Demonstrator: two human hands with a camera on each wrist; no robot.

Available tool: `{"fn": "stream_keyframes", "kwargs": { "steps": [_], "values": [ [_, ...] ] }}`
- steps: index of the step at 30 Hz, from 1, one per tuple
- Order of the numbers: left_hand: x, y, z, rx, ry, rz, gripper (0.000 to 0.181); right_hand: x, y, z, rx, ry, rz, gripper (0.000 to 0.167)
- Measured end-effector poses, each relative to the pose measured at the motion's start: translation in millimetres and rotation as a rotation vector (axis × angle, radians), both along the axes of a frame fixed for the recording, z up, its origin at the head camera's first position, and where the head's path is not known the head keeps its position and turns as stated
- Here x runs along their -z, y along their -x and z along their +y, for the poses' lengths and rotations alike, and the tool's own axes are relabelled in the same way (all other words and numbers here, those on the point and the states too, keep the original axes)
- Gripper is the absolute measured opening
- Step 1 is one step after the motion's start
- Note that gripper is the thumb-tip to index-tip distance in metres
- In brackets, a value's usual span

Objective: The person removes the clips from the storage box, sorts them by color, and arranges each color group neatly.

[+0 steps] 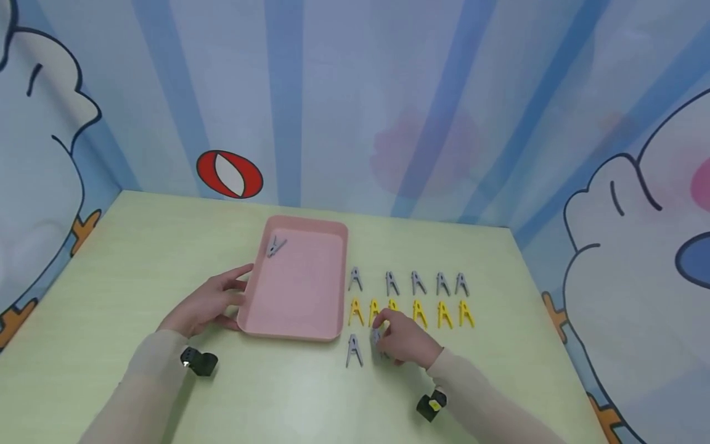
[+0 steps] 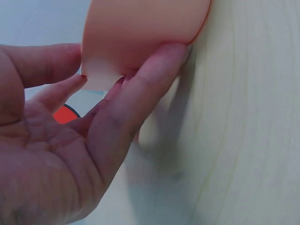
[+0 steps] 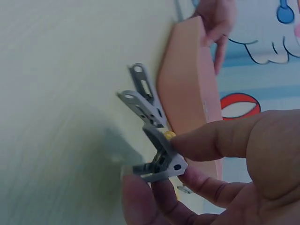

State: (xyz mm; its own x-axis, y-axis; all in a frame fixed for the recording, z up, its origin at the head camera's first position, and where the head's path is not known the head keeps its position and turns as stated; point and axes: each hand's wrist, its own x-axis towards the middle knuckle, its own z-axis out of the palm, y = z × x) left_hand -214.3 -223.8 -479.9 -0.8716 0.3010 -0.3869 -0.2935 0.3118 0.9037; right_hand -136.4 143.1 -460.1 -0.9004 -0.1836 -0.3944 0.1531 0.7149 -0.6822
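A pink tray (image 1: 302,290) lies on the table, with one grey clothespin (image 1: 274,247) at its far left corner. Along the tray's left side, my left hand (image 1: 205,303) touches the outer wall with its fingers extended. Thumb and fingers of my right hand (image 1: 409,339) pinch a grey clothespin (image 3: 165,161), seen close up in the right wrist view. That hand is just in front of a row of yellow clothespins (image 1: 419,314) and partly covers some of them. Left of it, close to the tray's near right corner, lies another grey clothespin (image 1: 353,351).
Behind the yellow row, several grey clothespins (image 1: 418,282) lie in a line to the right of the tray. The pale table (image 1: 277,394) meets a blue striped backdrop (image 1: 344,111) at the back, with cartoon-printed panels on both sides.
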Motion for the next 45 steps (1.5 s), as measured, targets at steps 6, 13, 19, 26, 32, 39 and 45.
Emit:
{"fn": "stream_keyframes", "kwargs": {
  "steps": [6,13,19,26,32,39,45],
  "values": [
    [0.9,-3.9,1.3,-0.001,-0.023,-0.002,0.074,8.4,-5.3,-8.0,-0.045,-0.188,0.1,0.022],
    [4.2,-6.9,0.7,-0.016,-0.022,-0.003,0.074,10.3,-9.0,-11.9,-0.038,-0.251,0.125,0.025],
    [5.2,-7.8,0.4,-0.027,-0.023,0.002,0.073,11.7,-9.4,-11.0,-0.032,-0.253,0.129,0.028],
    [4.7,-10.2,3.7,-0.021,-0.02,0.008,0.073,7.9,-7.7,-5.8,-0.037,-0.254,0.113,0.028],
    [2.6,-9.9,9.7,-0.021,-0.018,0.017,0.073,-17.2,10.0,-3.7,-0.082,-0.26,0.224,0.03],
    [7.2,-11.9,14.5,-0.035,-0.035,0.012,0.073,-42.5,38.0,-18.4,-0.137,-0.245,0.314,0.036],
    [7.6,-13.6,17.1,-0.044,-0.018,0.007,0.073,-47.0,56.1,-41.4,-0.175,-0.211,0.319,0.035]
  ]
}}
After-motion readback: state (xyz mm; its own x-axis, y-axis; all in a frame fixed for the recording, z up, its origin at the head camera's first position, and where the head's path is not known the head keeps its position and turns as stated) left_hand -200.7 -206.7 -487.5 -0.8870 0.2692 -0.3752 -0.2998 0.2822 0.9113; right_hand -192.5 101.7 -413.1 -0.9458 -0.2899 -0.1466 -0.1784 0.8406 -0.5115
